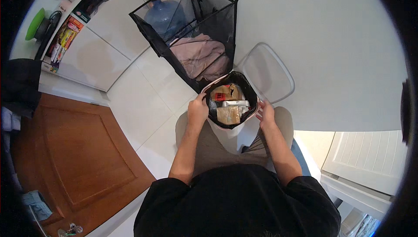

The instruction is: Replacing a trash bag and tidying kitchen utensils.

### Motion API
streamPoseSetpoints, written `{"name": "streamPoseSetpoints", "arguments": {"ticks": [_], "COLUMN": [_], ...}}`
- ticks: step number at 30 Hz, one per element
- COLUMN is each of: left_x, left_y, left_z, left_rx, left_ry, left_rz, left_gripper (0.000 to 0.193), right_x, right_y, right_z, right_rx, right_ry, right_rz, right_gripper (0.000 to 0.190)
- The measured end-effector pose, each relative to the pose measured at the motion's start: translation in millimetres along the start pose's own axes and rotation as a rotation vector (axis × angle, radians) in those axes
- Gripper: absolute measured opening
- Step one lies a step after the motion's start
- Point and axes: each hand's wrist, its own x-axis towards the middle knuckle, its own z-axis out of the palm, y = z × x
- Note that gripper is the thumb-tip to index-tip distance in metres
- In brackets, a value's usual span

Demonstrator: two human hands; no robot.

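A small waste bin (219,128) with a pale pink rim stands or is held between my knees, lined with a black plastic bag (250,88). Inside lie a torn brown cardboard package (225,92) with a red label, a brown box (228,115) wrapped in clear plastic, and white crumpled packaging (235,103) between them. My left hand (198,110) grips the left side of the rim, thumb on the edge. On the opposite side, my right hand (267,114) holds the rim with its fingers along the outside. The bin's base is hidden from view.
Beyond the bin stands a black mesh hamper (212,24) with pink cloth (200,54) and a blue water jug (165,16) with a pump. A rounded translucent lid (269,73) leans on the wall. White cabinets (94,54) and a brown door (85,152) are at left.
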Motion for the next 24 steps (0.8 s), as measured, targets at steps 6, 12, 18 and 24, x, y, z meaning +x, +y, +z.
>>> {"name": "streamPoseSetpoints", "arguments": {"ticks": [6,12,18,24], "left_x": [17.4,83.1,86.8,69.4], "left_y": [29.2,35.5,34.5,-1.7], "left_z": [-7.3,36.9,55.6,35.3], "left_rx": [0.324,0.434,0.384,0.059], "left_ry": [-0.218,-0.248,-0.44,-0.088], "left_rz": [0.005,0.069,0.04,0.177], "left_gripper": [0.04,0.042,0.034,0.014], "right_x": [22.0,-4.2,13.2,10.1], "right_y": [23.3,11.6,18.1,9.4], "right_z": [-2.0,21.1,9.2,0.1], "right_rx": [-0.623,-1.003,-0.964,-0.758], "right_ry": [0.153,0.242,0.236,0.209], "right_rz": [-0.499,-0.604,-0.816,-0.671], "right_gripper": [0.042,0.038,0.022,0.023]}}
